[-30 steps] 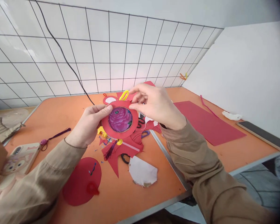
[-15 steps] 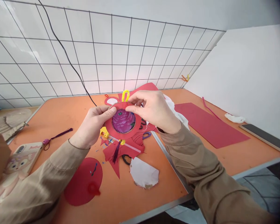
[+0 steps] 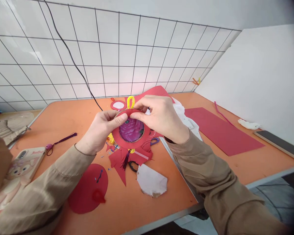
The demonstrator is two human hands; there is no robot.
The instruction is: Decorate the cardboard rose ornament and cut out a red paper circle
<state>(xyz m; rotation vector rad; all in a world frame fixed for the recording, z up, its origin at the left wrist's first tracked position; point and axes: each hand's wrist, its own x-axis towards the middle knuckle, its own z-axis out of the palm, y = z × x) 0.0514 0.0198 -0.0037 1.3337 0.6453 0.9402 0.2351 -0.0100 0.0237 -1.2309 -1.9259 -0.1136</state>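
Observation:
Between both hands, above the table, is a round red paper ornament (image 3: 116,138) with a purple flower picture (image 3: 131,131) in its middle. A yellow pipe-cleaner loop (image 3: 130,101) stands up from its top edge, and a dark purple tassel (image 3: 125,159) shows at its lower edge. My left hand (image 3: 100,130) pinches the upper left rim, thumb in front. My right hand (image 3: 161,117) grips the top rim beside the loop, thumb on the front and fingers curled behind. The ornament's back is hidden.
Below lie red paper scraps (image 3: 119,166), black-handled scissors (image 3: 133,166), a white torn piece (image 3: 152,180) and a red paper disc (image 3: 87,192). A phone (image 3: 24,166) and a loose tassel (image 3: 63,140) are on the left, a large red sheet (image 3: 222,130) on the right.
My left thumb has slid inward along the top rim, closer to my right thumb. The ornament is slightly lower and further right in view. Both hands still hold it.

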